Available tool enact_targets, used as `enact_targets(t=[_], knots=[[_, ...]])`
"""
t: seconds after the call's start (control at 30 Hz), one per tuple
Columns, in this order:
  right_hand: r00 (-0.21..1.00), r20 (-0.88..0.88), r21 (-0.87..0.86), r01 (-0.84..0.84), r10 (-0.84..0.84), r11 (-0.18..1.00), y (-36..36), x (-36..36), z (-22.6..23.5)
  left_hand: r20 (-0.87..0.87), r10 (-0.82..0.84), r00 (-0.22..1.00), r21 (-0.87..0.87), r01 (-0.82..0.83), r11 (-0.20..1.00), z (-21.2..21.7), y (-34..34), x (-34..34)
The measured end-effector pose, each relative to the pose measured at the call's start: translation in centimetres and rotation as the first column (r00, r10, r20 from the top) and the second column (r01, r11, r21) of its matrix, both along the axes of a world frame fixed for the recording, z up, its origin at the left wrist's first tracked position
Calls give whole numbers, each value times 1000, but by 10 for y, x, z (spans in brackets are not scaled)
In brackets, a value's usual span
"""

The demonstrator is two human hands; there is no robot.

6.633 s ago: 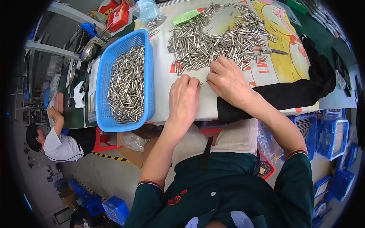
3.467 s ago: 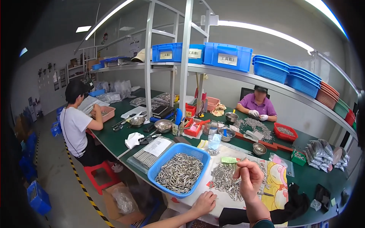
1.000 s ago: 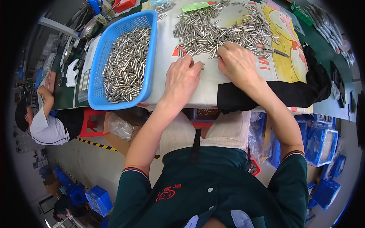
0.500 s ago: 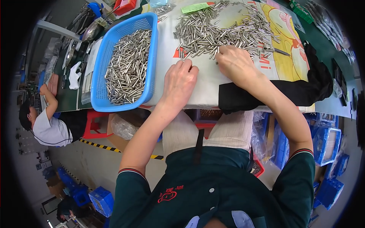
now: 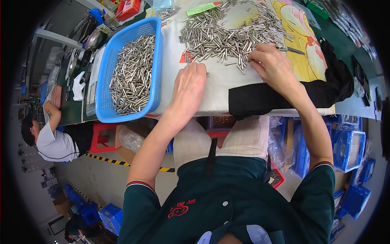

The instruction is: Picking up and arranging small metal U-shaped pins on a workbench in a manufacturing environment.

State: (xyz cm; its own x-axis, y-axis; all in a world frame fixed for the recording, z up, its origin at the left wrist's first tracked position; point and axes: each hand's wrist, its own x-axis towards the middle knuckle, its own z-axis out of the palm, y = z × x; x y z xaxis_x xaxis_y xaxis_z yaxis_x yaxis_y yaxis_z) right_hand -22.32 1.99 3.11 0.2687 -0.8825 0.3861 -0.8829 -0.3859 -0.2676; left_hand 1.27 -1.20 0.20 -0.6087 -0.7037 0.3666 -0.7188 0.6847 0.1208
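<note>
Many short silvery metal pins (image 5: 227, 38) lie in a loose heap on a printed sheet (image 5: 219, 93) over the table. At the heap's near right edge my right hand (image 5: 275, 65) is closed, thumb and fingertips pinched together; what lies between them is too small to make out. My left hand (image 5: 189, 85) rests lower left of the heap with its fingers curled in, and a small metal tip pokes out beside them. Just beyond its knuckles a few pins (image 5: 188, 57) lie together by a red mark. To its left stands a blue plastic basket (image 5: 158, 61) full of similar pins.
A black cloth sleeve (image 5: 252, 99) lies along the near right of the table. A pointed metal tool (image 5: 294, 50) sits right of the heap, and a green slip (image 5: 201, 9) on its far side. A co-worker (image 5: 55, 136) sits at the left; blue crates (image 5: 349, 150) stand at lower right.
My right hand has moved right along the heap's near edge, and a few pins now lie loose where it was. My left hand has shifted slightly, its fingers drawn closer together.
</note>
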Motion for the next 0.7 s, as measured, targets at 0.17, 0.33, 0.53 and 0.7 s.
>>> enact_targets(t=[0.17, 0.33, 0.53, 0.7], knots=[[991, -130, 104, 58, -44, 993, 18, -8, 0, -167, -106, 980, 7, 108, 994, 1, -3, -23], [972, -229, 64, 68, -51, 996, 24, -3, -8, -174, -183, 968, -98, 167, 981, -3, -16, -56], [949, -311, -25, 39, -45, 999, 26, 3, -13, 2, -177, 984, -218, 173, 961, -8, -16, -69], [915, -399, -53, 34, -53, 998, 25, 13, -10, 149, -73, 986, -185, 101, 978, -5, -12, -78]])
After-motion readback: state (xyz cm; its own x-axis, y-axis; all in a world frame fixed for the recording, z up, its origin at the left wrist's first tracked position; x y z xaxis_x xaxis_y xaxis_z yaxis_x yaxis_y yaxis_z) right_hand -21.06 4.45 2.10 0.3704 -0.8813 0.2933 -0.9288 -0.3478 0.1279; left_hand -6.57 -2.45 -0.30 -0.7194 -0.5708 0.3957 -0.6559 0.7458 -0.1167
